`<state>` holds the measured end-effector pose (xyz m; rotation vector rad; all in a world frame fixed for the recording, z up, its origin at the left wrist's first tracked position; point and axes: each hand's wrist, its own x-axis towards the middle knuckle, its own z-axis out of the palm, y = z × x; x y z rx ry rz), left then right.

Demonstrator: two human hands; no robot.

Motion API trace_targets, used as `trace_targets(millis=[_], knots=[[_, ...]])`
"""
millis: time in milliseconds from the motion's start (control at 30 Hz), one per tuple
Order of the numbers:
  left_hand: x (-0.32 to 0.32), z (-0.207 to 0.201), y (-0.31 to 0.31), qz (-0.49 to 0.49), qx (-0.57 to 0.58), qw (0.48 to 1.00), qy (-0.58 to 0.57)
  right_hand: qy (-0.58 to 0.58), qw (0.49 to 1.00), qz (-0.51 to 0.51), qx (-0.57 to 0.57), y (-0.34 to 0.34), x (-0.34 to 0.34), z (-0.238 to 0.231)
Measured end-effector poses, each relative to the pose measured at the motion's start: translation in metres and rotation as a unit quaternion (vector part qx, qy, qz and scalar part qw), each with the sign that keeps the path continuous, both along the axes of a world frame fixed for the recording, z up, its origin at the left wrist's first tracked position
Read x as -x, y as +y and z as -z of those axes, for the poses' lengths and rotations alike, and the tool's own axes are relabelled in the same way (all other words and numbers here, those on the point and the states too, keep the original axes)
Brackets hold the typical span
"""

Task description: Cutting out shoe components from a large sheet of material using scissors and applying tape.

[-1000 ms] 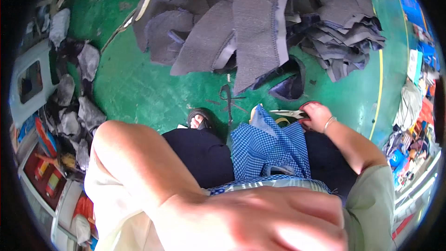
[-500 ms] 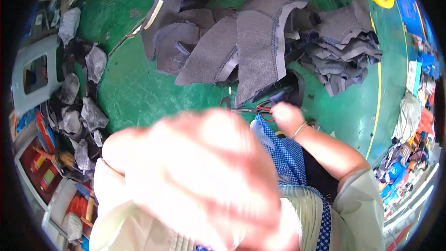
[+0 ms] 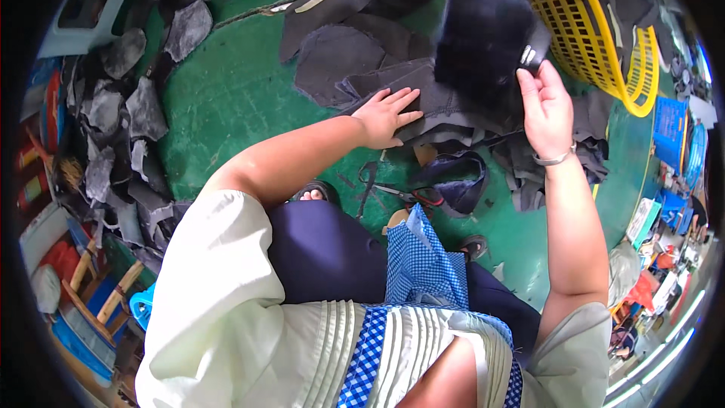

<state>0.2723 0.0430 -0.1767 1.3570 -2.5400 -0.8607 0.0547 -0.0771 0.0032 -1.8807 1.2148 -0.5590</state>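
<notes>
My left hand (image 3: 389, 115) rests flat with fingers spread on a pile of dark grey fabric pieces (image 3: 340, 60). Between thumb and fingers, my right hand (image 3: 545, 109) pinches the lower right edge of a black fabric piece (image 3: 483, 38). That piece is raised over the pile, its smooth dark side toward me, and a small whitish mark shows by my fingertips. Scissors with red handles (image 3: 427, 196) lie on the green floor, apart from both hands. Beside them is a curled dark fabric scrap (image 3: 462, 181).
A yellow plastic basket (image 3: 563, 23) holding dark fabric stands at the far right. Under my right wrist lies a stack of dark pieces (image 3: 521, 170). Grey and black scraps (image 3: 143, 109) are heaped along the left. A blue crate (image 3: 671, 132) sits beyond the basket.
The right hand has left the scissors and moved up to the black fabric piece, now lifted. My left hand, blurred close to the camera before, now lies on the pile.
</notes>
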Motion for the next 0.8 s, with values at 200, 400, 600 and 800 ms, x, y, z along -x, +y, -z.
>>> trace_targets(millis=[200, 400, 600, 800], knots=[[-0.065, -0.059, 0.003, -0.048, -0.364, 0.693, 0.62, -0.088, 0.966, -0.124, -0.209, 0.023, -0.06, -0.05], [-0.09, -0.098, 0.044, -0.196, -0.328, 0.475, 0.793, -0.06, 0.945, -0.219, -0.237, 0.038, -0.105, -0.069], [-0.108, -0.123, 0.073, -0.319, -0.309, 0.431, 0.786, -0.022, 0.917, -0.271, -0.291, 0.045, -0.144, -0.078], [-0.114, -0.125, 0.086, -0.331, -0.283, 0.426, 0.793, -0.008, 0.916, -0.267, -0.3, 0.043, -0.155, -0.059]])
